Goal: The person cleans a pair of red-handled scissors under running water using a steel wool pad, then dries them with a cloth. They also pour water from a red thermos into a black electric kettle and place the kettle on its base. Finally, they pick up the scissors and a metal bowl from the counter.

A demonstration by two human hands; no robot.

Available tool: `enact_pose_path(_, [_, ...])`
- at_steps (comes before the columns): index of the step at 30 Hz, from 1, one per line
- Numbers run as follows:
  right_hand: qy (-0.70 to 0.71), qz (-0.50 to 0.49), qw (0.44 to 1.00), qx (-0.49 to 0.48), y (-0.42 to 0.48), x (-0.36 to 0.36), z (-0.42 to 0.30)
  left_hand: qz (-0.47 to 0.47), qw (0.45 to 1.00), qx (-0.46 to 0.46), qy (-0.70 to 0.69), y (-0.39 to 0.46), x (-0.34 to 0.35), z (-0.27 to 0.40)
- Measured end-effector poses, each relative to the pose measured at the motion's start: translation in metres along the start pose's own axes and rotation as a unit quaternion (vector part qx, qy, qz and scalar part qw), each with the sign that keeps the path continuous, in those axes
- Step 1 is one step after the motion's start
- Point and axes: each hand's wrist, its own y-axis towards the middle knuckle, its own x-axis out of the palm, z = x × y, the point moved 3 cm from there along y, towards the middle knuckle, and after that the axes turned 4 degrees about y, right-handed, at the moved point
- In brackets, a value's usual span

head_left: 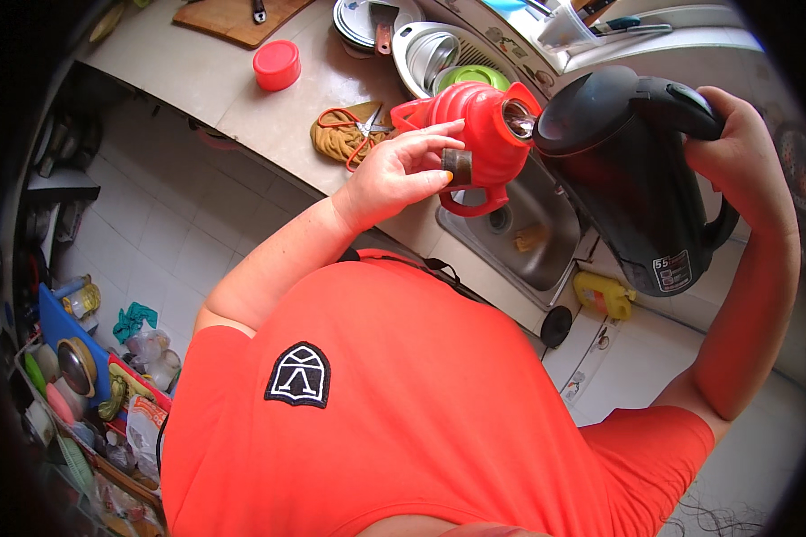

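Note:
My left hand (403, 168) pinches a brown cork stopper (458, 166) between thumb and fingers, in front of a red vacuum flask (473, 127). The flask stands on the counter by the sink, its round silvery mouth (518, 119) uncovered. My right hand (745, 148) grips the handle of a black electric kettle (635, 181). The kettle is tilted, with its spout end right at the flask's mouth. Something shiny glints inside that mouth; whether water is running I cannot tell for sure. Scissors with orange handles (363, 131) lie on a brown cloth (336, 142) left of the flask.
Behind the flask sits a white draining basket (410, 64) of bowls. A steel sink (544, 221) lies below the kettle. On the counter are a red lidded tub (277, 66) and a wooden cutting board (235, 20). A yellow jug (603, 295) stands beyond the sink.

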Motion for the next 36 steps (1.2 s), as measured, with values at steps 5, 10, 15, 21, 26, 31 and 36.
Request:
enact_pose_path(5, [-0.001,-0.01,1.0,-0.004,0.002,0.0,-0.004,-0.002,1.0,-0.003,-0.001,-0.001,0.002,0.005])
enact_pose_path(10, [0.009,-0.006,1.0,-0.018,0.002,0.002,-0.009,0.03,0.999,0.019,-0.03,0.0,0.004,0.003])
enact_pose_path(15, [0.002,0.002,1.0,-0.023,0.004,0.003,-0.011,0.035,0.999,0.012,-0.03,-0.001,0.004,0.001])
enact_pose_path(21, [-0.026,-0.008,0.999,-0.022,0.007,0.002,-0.017,0.036,0.999,0.021,-0.03,-0.001,0.003,0.0])
enact_pose_path(26, [-0.033,-0.026,0.999,-0.002,0.01,0.001,-0.022,0.001,1.0,-0.005,-0.016,-0.002,0.002,0.001])
enact_pose_path(31, [-0.028,-0.033,0.999,-0.02,0.014,0.002,-0.02,0.005,1.0,-0.008,0.002,-0.002,0.001,0.002])
enact_pose_path(36, [-0.035,-0.055,0.998,0.001,0.016,0.001,-0.025,0.038,0.999,0.019,-0.004,-0.001,0.001,-0.001])
